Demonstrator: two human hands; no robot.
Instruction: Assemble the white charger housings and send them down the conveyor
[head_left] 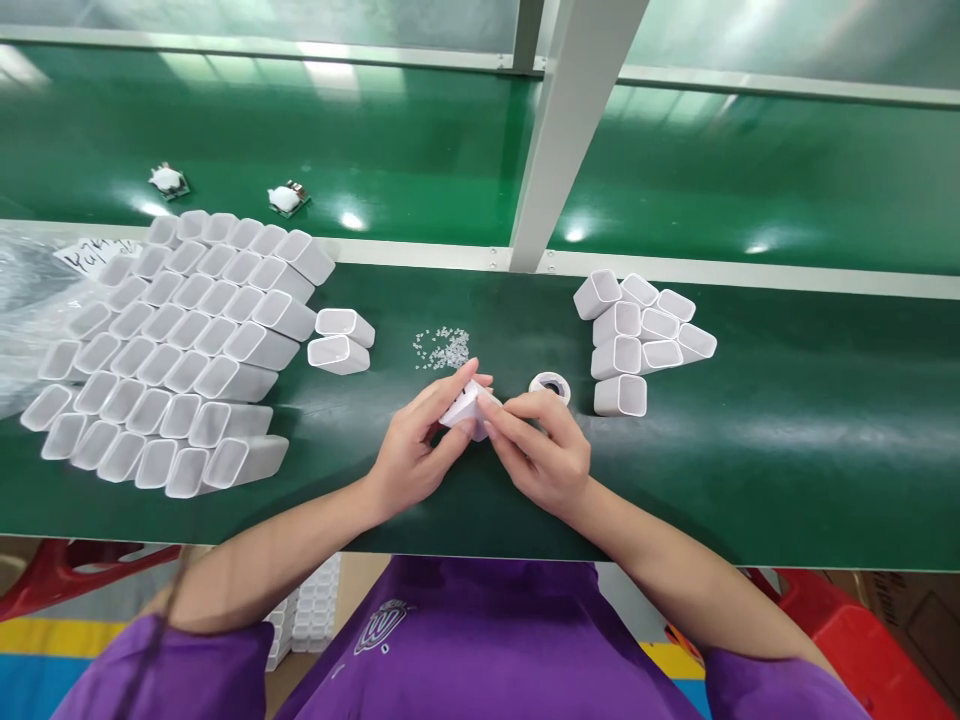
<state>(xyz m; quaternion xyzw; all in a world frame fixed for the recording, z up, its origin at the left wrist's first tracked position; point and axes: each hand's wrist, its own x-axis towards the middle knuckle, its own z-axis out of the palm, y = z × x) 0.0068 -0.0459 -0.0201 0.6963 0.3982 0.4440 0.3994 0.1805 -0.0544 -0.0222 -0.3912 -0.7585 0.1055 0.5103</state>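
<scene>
Near the table's front, my left hand [417, 440] is closed around a small white plastic housing [466, 402] that has dark slots in its face. My right hand [546, 445] meets it from the other side, thumb and fingers pinched together at the housing's right edge. Whatever is between those right fingertips is too small to make out. Just beyond my hands lies a loose pile of tiny clear pieces [452, 349]. A white ring-shaped roll [550, 385] with a dark centre sits behind my right hand.
Many white open-ended housings [180, 340] are packed together at left, with a pair [341, 338] beside them. Another group [637, 330] stands at right. Two small circuit boards [288, 198] lie on the green conveyor belt behind. A white metal post [574, 120] rises at the table's back edge.
</scene>
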